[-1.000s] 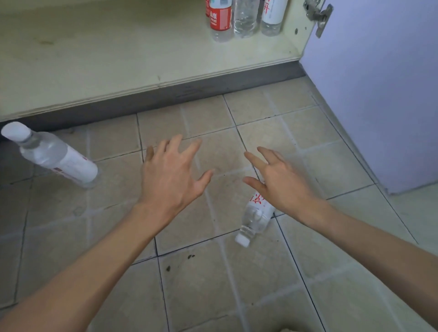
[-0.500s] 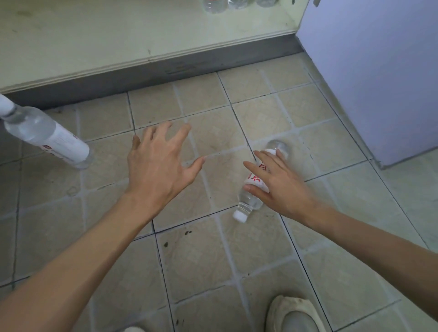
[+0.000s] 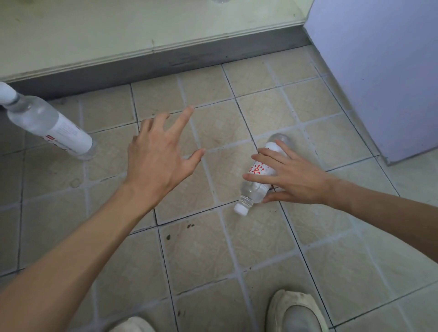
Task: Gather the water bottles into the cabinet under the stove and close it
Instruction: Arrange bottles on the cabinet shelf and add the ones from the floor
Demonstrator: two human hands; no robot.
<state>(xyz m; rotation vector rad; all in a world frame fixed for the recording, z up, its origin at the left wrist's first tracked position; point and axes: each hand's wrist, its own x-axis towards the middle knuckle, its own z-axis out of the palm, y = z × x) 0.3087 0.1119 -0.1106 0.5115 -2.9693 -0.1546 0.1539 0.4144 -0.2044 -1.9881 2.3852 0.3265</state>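
Note:
A small clear water bottle (image 3: 253,191) with a white label, red print and a white cap lies on the tiled floor, cap pointing toward me. My right hand (image 3: 296,177) lies over its middle, fingers straight and spread across the label, thumb beside the bottle's shoulder. My left hand (image 3: 158,156) hovers over the floor to the left with fingers spread, holding nothing. A larger bottle (image 3: 49,125) with a white cap stands on the floor at far left. The open cabinet's pale shelf (image 3: 118,30) fills the top.
The cabinet's lilac door (image 3: 379,71) stands open on the right, close to the lying bottle. A dark plinth (image 3: 166,64) runs under the shelf. My two shoes (image 3: 296,312) are at the bottom edge. One bottle's base (image 3: 221,1) barely shows on the shelf.
The view tilted down, so the bottles on the shelf have left the frame. My right hand came down onto the lying bottle. The left hand stayed spread above the floor.

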